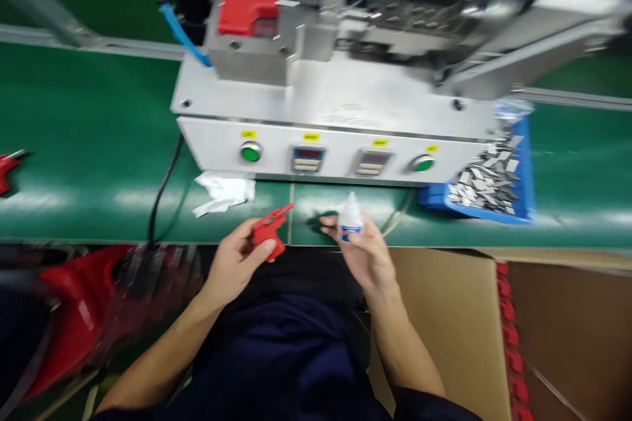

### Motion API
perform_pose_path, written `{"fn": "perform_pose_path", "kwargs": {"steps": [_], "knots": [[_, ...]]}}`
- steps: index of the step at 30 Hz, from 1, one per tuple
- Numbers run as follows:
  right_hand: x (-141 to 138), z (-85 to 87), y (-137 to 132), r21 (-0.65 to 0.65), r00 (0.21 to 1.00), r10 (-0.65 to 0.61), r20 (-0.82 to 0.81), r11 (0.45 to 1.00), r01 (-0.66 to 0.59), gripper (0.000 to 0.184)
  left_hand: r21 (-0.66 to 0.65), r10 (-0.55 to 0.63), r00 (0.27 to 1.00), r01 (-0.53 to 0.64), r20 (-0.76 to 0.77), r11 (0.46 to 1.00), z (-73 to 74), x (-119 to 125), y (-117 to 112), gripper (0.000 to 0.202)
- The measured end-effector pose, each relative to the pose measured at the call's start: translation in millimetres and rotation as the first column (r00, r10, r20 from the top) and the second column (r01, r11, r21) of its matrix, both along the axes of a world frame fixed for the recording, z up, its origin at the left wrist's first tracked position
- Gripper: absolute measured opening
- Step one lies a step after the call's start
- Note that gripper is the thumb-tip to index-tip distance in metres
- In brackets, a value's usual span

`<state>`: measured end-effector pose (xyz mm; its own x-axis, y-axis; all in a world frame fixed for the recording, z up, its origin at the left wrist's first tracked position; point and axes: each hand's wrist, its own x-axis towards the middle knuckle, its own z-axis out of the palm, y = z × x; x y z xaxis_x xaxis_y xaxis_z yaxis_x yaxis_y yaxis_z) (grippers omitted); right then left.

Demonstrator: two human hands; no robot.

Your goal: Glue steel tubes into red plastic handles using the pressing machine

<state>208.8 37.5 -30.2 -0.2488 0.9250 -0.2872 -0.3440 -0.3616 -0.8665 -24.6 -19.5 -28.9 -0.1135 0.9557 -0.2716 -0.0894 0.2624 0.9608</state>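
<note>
My left hand (237,263) is closed around a small red plastic part (269,231) at the near edge of the green bench. Beside it, my right hand (363,250) grips a small white squeeze bottle (350,218) with a blue label, held upright with its nozzle up. Both hands hover over the bench edge in front of a grey machine (326,99). Another red part (247,10) sits in the fixture on top of the machine. The picture is blurred by motion.
The machine's front panel has two green buttons (251,152) and two digital counters. A crumpled white cloth (224,192) lies left of my hands. A blue tray of metal pieces (491,181) sits right. A cardboard box (518,335) with red parts stands lower right, a red bin (83,302) lower left.
</note>
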Motion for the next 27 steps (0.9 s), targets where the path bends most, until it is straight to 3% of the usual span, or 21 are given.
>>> {"fn": "perform_pose_path", "kwargs": {"steps": [3, 6, 10, 13, 15, 16, 18, 19, 21, 23, 25, 27], "knots": [[6.5, -8.8, 3.8, 0.219, 0.962, -0.055, 0.266, 0.976, -0.005, 0.028, -0.051, 0.024, 0.998, -0.027, -0.059, 0.998, -7.7, -14.7, 7.0, 0.056], [12.9, -16.3, 6.2, 0.445, 0.805, -0.199, 0.558, 0.891, -0.088, 0.015, -0.095, -0.009, 0.997, 0.001, -0.076, 0.995, -18.3, -28.2, 20.7, 0.073], [16.9, -16.5, -1.1, 0.524, 0.649, -0.279, 0.708, 0.823, -0.218, 0.02, -0.086, -0.079, 0.991, 0.07, -0.111, 0.994, -27.4, -37.7, 31.9, 0.079], [36.6, 2.1, -7.5, 0.573, 0.646, -0.292, 0.705, 0.772, -0.276, 0.029, -0.079, -0.113, 0.985, 0.103, -0.127, 0.991, -30.3, -39.8, 32.6, 0.076], [66.2, 23.7, -2.8, 0.628, 0.626, -0.379, 0.681, 0.741, -0.235, 0.017, -0.073, -0.128, 0.982, 0.119, -0.142, 0.99, -31.2, -39.9, 31.6, 0.075], [85.1, 35.0, 4.3, 0.65, 0.578, -0.452, 0.679, 0.737, -0.188, 0.01, -0.067, -0.128, 0.98, 0.119, -0.151, 0.991, -31.5, -39.7, 31.1, 0.075], [125.9, 54.0, 28.1, 0.621, 0.379, -0.538, 0.753, 0.771, -0.139, 0.014, -0.057, -0.116, 0.981, 0.108, -0.155, 0.992, -32.5, -39.2, 30.1, 0.075], [145.3, 60.1, 43.9, 0.56, 0.26, -0.517, 0.815, 0.819, -0.127, 0.014, -0.051, -0.107, 0.983, 0.1, -0.149, 0.994, -33.1, -38.8, 29.8, 0.075], [176.6, 64.3, 78.2, 0.347, 0.069, -0.34, 0.938, 0.926, -0.149, 0.009, -0.038, -0.097, 0.987, 0.093, -0.131, 0.995, -35.0, -37.9, 29.3, 0.074], [194.6, 61.1, 108.1, 0.219, 0.015, -0.219, 0.976, 0.959, -0.179, 0.004, -0.023, -0.101, 0.987, 0.099, -0.124, 0.995, -37.4, -37.1, 29.2, 0.071], [201.1, 56.8, 126.5, 0.186, 0.036, -0.183, 0.982, 0.957, -0.222, 0.016, -0.001, -0.101, 0.988, 0.102, -0.12, 0.995, -40.1, -36.6, 29.3, 0.068], [202.0, 55.8, 131.5, 0.199, 0.064, -0.189, 0.98, 0.945, -0.26, 0.016, 0.012, -0.112, 0.988, 0.114, -0.108, 0.993, -42.9, -36.8, 29.8, 0.068]]}}
